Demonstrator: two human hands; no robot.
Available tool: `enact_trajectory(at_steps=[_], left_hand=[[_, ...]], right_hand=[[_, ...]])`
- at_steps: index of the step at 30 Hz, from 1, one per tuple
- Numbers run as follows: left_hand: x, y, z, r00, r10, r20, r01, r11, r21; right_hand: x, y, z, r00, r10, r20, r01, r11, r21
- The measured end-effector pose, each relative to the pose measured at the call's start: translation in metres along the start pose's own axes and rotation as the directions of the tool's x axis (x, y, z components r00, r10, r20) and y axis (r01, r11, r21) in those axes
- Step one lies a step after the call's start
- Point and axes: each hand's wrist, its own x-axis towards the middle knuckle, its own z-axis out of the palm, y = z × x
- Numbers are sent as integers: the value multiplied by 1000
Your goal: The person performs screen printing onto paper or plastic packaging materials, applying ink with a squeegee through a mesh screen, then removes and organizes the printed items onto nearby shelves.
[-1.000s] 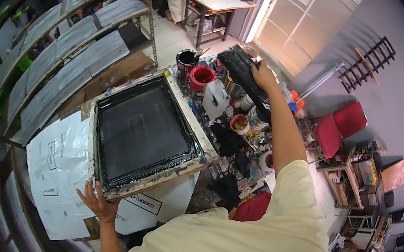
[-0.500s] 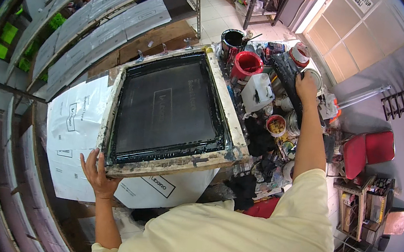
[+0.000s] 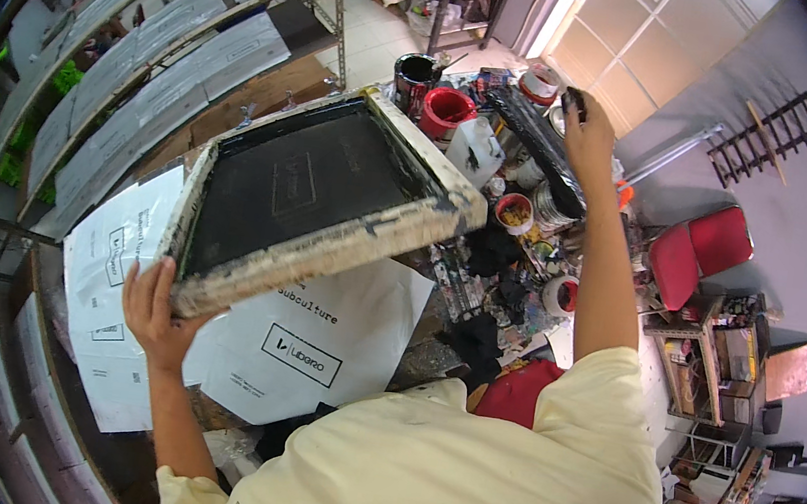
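Note:
My left hand [image 3: 159, 313] grips the near left corner of a screen-printing frame [image 3: 323, 252], thumb below and fingers over the wooden edge. The frame's near side is raised and tilted above printed white plastic sheets [image 3: 312, 342]; its mesh is dark with black ink. My right hand [image 3: 589, 134] is up at the far right, above the paint cans, its fingers closed round a small dark thing I cannot make out. Just left of it, a long black squeegee [image 3: 537, 148] lies across the cans, apart from the hand.
Right of the frame, the cluttered bench holds a black ink can [image 3: 413, 77], a red pot [image 3: 446, 111], a white plastic jug [image 3: 476, 150] and dark rags [image 3: 473, 341]. Drying racks [image 3: 196, 55] with white sheets line the left. A red chair [image 3: 701, 253] stands at the right.
The frame's near side has risen with my left hand, exposing more of the printed sheet beneath. My right hand has left the squeegee, which now rests on the cans.

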Motion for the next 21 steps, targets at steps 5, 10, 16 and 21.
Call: enact_trajectory(at_steps=[5,10,16,21], left_hand=[[45,-22,-9,999,-21,-40,20,1000,-5],[81,-40,-23,998,-24,-58,23,1000,-15],[101,-49,-21,996,-81,-30,78,993,-87],[101,-55,-22,995,-102,-16,100,991,-92]], right_hand=[[-77,-28,0,996,67,67,-76,986,148],[-131,-40,38,971,109,212,-149,972,184],[-135,-101,67,887,-246,391,225,969,99],[-52,-116,137,866,-380,326,454,870,-194]])
